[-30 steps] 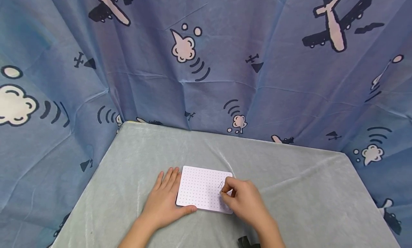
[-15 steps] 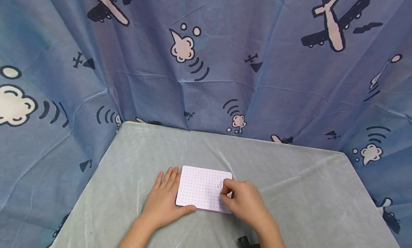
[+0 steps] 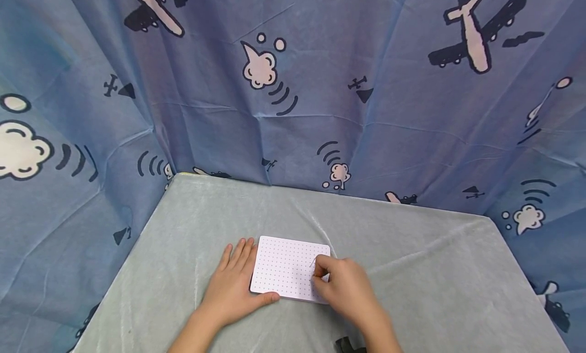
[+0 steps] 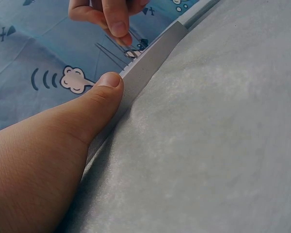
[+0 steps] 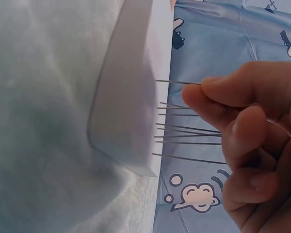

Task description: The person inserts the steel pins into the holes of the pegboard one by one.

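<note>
A white block with rounded corners and a grid of small holes (image 3: 284, 269) lies on the grey cloth. My left hand (image 3: 235, 287) lies flat along its left side, fingers spread forward and the thumb (image 4: 109, 83) against its near edge. Over the block's right end, my right hand (image 3: 345, 287) pinches a thin metal needle (image 5: 177, 82) between thumb and index finger, the needle's lower end at the holed face. Several more needles (image 5: 189, 158) stand in the block close by, some leaning, their upper ends hidden behind the curled fingers.
Grey plush cloth (image 3: 439, 282) covers the table around the block. A blue curtain (image 3: 302, 129) printed with planes and clouds hangs along the back and sides. A black object (image 3: 349, 345) shows beside my right wrist at the bottom edge.
My right hand has shifted only slightly toward me at the block's right end, still pinching. The left hand and the block have stayed in place.
</note>
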`<state>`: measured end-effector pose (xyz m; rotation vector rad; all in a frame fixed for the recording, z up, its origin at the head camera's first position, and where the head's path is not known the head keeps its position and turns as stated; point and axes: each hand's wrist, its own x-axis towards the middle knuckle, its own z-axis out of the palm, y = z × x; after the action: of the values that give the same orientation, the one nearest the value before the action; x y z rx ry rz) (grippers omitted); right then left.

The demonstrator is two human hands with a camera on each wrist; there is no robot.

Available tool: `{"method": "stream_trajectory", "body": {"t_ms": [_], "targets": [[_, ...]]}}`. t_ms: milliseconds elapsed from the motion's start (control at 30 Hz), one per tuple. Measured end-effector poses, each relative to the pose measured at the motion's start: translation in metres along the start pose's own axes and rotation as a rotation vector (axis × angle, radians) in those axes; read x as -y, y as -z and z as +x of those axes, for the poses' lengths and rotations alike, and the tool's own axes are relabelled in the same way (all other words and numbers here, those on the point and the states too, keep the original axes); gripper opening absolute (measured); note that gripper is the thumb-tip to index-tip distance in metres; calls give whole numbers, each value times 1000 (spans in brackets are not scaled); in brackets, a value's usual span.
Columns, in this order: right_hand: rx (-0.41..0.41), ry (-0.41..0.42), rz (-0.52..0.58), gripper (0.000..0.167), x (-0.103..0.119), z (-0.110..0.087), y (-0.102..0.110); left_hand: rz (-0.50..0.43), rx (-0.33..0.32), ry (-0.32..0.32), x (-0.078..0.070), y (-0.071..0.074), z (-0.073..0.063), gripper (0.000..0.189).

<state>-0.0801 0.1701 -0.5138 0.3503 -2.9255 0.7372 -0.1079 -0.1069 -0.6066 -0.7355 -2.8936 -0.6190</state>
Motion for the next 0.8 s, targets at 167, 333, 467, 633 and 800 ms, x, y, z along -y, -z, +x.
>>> {"method": "stream_trajectory", "body": {"t_ms": [167, 333, 467, 633, 800], "targets": [[4, 0, -29, 44, 1, 1, -4, -5, 1, 0, 0, 0, 0, 131], [5, -11, -28, 44, 0, 1, -6, -10, 3, 4, 0, 1, 1, 132], [15, -18, -12, 43, -1, 2, -6, -16, 18, 13, -1, 2, 1, 132], [14, -29, 26, 40, -2, 2, -5, -22, 51, 32, -2, 4, 0, 133], [8, -47, 55, 40, -2, 1, -4, -20, 48, 29, -4, 4, 1, 133]]}}
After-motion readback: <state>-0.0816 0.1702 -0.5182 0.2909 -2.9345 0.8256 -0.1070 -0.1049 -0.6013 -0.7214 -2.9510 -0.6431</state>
